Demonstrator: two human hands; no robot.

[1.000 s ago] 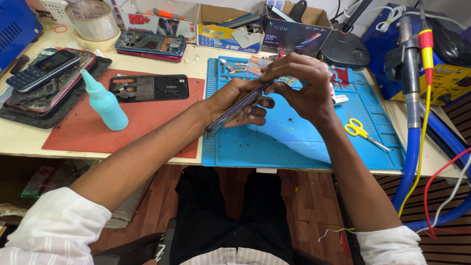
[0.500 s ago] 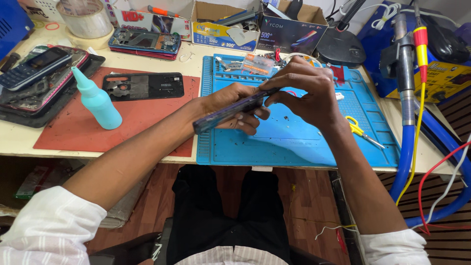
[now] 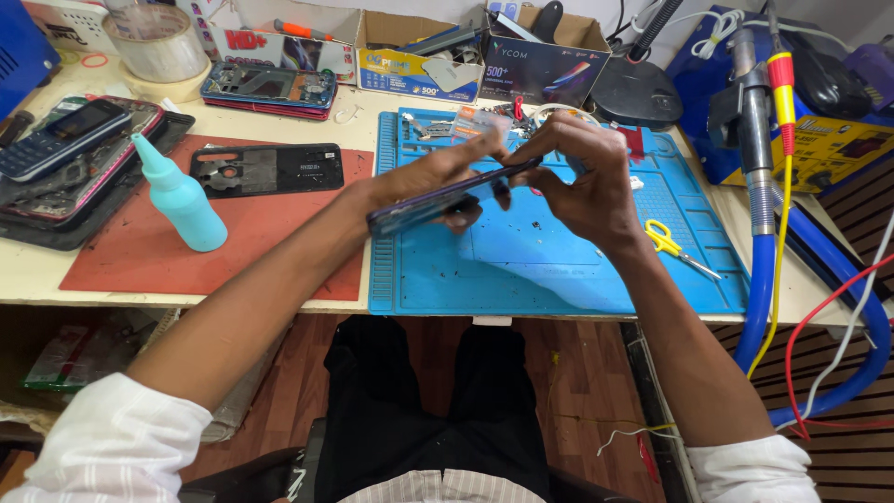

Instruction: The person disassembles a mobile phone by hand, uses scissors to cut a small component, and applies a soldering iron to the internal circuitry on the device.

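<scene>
A dark smartphone (image 3: 438, 200) is held edge-on above the blue work mat (image 3: 521, 270). My left hand (image 3: 438, 172) grips it from beneath and behind, fingers wrapped around its far side. My right hand (image 3: 582, 177) pinches the phone's right end, fingertips pressed at its top edge. Both hands hover over the mat's middle, clear of its surface. What lies under my palms is hidden.
A red mat (image 3: 233, 233) at left carries a teal squeeze bottle (image 3: 180, 200) and a black phone back cover (image 3: 270, 169). Old phones (image 3: 65, 149) lie far left. Yellow scissors (image 3: 675, 244) rest on the blue mat. Cardboard boxes (image 3: 540, 56), a tape roll (image 3: 154, 42) and cables (image 3: 768, 233) line the back and right.
Both hands have lifted the phone slightly and tilted it flatter. My right fingers shifted along its right end. The camera view moved a little.
</scene>
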